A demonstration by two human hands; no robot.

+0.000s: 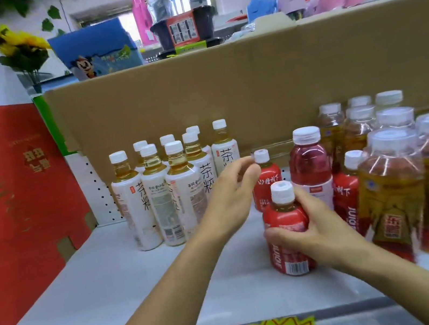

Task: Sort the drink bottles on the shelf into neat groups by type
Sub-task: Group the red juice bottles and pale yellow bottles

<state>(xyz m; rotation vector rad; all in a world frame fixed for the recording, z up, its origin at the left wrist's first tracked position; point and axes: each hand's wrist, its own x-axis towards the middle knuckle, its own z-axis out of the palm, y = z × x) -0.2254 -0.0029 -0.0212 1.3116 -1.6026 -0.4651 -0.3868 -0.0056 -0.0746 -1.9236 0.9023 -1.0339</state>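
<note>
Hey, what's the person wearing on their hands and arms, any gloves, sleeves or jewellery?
Nothing visible: the left hand and right hand show no gloves, rings or watch, and both forearms are bare, with no sleeves in view.

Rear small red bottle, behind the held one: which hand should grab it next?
Left. The left hand is empty, fingertips beside the cap of the rear red bottle; the right hand grips the front red bottle.
</note>
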